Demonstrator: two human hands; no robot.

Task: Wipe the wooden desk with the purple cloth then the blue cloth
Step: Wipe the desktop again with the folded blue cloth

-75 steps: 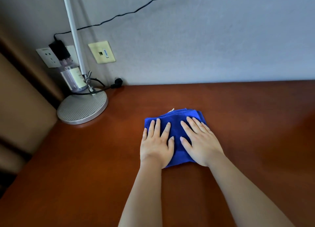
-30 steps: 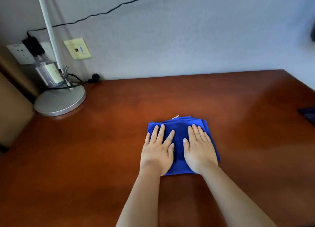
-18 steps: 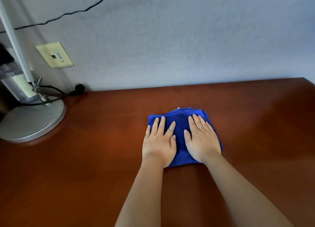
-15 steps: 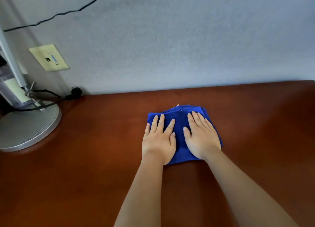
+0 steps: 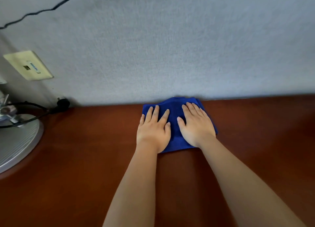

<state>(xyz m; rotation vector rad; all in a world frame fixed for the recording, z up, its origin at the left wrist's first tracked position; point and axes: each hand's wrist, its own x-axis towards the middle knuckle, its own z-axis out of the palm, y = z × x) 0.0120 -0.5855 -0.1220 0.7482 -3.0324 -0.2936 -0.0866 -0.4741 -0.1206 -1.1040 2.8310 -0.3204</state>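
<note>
Folded blue microfibre cloth [image 5: 173,110] flat on reddish-brown wooden surface [image 5: 85,158], far edge touching grey wall [image 5: 170,47] at back edge. Left hand [image 5: 153,129] and right hand [image 5: 196,126] pressed palm-down on blue cloth, side by side, fingers [image 5: 156,109] straight and slightly spread. Round silver lamp base [image 5: 15,141] near left edge, black cable [image 5: 34,105] across it.

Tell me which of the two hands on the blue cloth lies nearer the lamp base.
The left hand: it presses the blue cloth on the side toward the lamp base; the right hand lies farther away.
</note>
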